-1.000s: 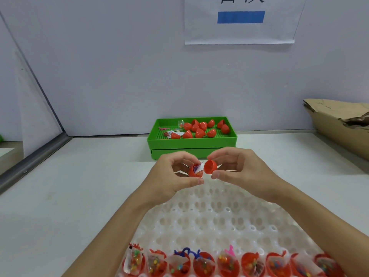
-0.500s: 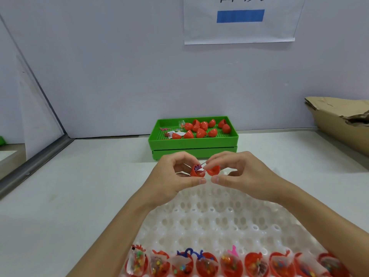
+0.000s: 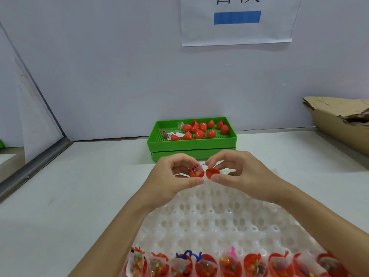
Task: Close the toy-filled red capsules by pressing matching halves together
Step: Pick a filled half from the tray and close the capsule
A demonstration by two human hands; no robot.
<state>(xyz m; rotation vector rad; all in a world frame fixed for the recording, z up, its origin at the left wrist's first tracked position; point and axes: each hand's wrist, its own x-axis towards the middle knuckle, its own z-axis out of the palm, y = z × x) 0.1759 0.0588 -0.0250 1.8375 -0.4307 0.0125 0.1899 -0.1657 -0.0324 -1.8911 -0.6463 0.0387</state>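
White table [image 3: 79, 196]: left hand [image 3: 169, 182] fingers curled round filled capsule half [image 3: 196, 171]; right hand [image 3: 239, 174] pinches empty half [image 3: 212, 173].

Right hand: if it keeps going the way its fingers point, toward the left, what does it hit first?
The right hand holds the empty red half, so that half would meet the filled half gripped by the left hand. The rims look nearly touching; the depth offset is unclear.

Bare forearms, no sleeves; hands [image 3: 173, 176] ungloved, short trimmed nails.
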